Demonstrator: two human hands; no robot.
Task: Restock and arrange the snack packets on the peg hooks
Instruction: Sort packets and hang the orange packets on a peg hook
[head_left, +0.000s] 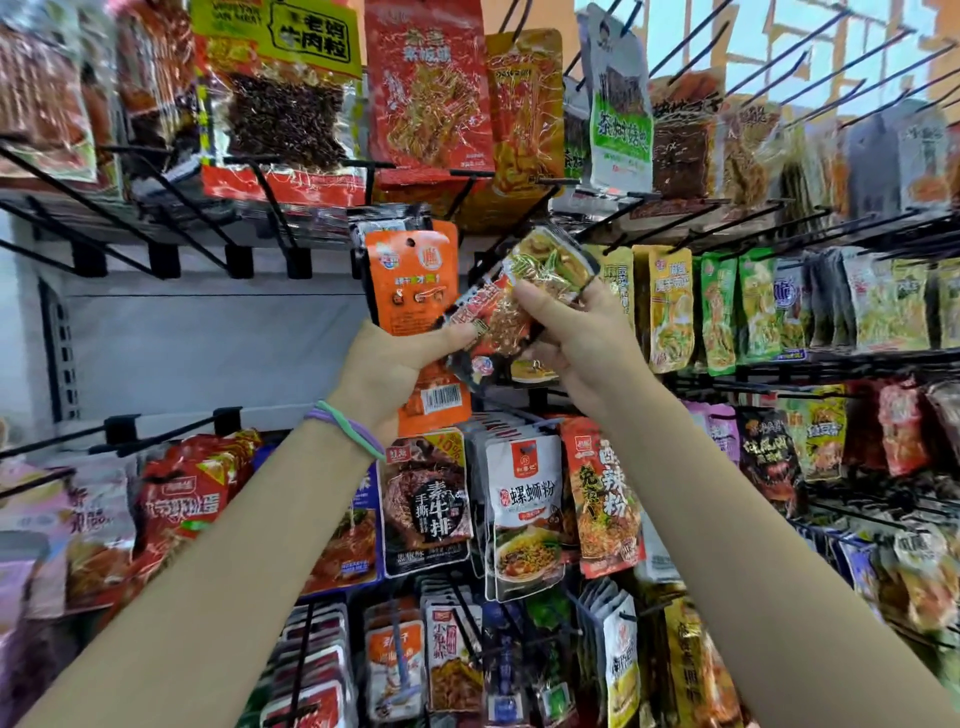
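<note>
Head view. Forearms fill the near foreground, both raised toward the rack; hair ties (347, 427) ring the left wrist. Left hand (397, 364) grips a small stack of packets, thumb curled across the front; an orange packet (410, 278) stands upright at the top of the stack, hang hole showing. Right hand (576, 332) pinches a clear yellow-green packet (548, 260), tilted, its lower end touching the left-hand stack, a red-printed packet (488, 306) lying between the two.

Step, as judged: sorting held stock, drawing one packet off for hanging. Bare peg hooks (171, 228) stand out to the left at hand height; hooks far right carry yellow packets (670, 306) of similar look, just beside the right hand. Next move likely calls for turning the pinched packet upright, finding its hole, and threading it onto a hook. Which hook is meant cannot be told.

Below hang full rows, a white pouch (524, 499) among them.
</note>
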